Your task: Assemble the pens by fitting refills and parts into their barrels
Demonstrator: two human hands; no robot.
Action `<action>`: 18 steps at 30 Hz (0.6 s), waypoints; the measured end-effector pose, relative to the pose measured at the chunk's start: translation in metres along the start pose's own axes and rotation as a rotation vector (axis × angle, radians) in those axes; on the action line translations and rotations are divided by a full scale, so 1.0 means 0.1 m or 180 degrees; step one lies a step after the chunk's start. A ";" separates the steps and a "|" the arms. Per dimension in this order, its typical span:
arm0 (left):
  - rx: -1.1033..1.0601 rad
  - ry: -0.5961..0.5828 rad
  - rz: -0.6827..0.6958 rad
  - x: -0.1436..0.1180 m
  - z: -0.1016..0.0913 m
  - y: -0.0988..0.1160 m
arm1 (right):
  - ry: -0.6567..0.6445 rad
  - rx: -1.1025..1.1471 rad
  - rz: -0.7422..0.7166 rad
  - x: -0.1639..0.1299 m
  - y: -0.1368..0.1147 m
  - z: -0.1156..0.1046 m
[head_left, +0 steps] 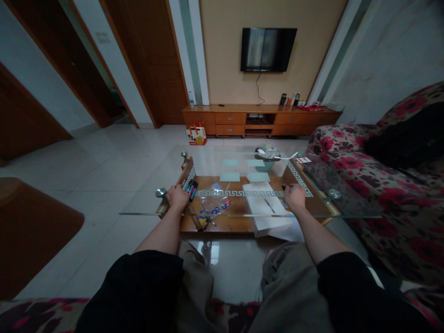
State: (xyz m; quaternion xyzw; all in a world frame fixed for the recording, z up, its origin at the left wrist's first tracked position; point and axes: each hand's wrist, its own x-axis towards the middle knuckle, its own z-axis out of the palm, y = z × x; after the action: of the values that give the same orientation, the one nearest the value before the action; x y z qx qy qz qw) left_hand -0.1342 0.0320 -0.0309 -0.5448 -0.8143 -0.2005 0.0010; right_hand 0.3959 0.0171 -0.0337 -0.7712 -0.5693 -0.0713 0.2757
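Observation:
My left hand (178, 197) rests at the left side of the glass-topped coffee table (138, 203), right beside a group of several coloured markers (193, 190). Its fingers are bent forward and mostly hidden behind the back of the hand. Towards the table's right side, my right hand (295, 198) is closed, fingertips pinched on a small dark, pen-like thing (283, 188) that shows only in part. Between the hands, a clear plastic bag with blue print (217, 203) and a white box or stack of paper (262, 206) show; a pen (269, 205) lies over the white surface.
A basket (265, 165) holding crumpled plastic appears at the table's far side, with a red-and-white card (303, 160) to its right. Flowered sofa (385, 185) stands at right, a brown seat or armrest (34, 231) at left. Beyond are a TV cabinet (229, 119) and paper bag (196, 135).

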 end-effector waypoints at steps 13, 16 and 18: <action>-0.0178 -0.0024 0.0255 0.16 0.15 -0.18 | 0.0068 0.0062 -0.0249 0.04 0.08 0.17; -0.0459 0.0130 0.0211 0.18 0.12 -0.11 | 0.0024 0.0152 -0.0357 0.03 -0.01 0.16; -0.0613 0.0243 0.0291 0.19 0.09 -0.02 | 0.0006 0.0248 -0.0433 0.02 -0.12 0.14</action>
State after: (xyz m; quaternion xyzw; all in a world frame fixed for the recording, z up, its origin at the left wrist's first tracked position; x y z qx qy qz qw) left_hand -0.1420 0.0513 -0.0360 -0.5709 -0.7650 -0.2980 -0.0112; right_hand 0.3827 0.0284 -0.0405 -0.7194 -0.6225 -0.0684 0.3005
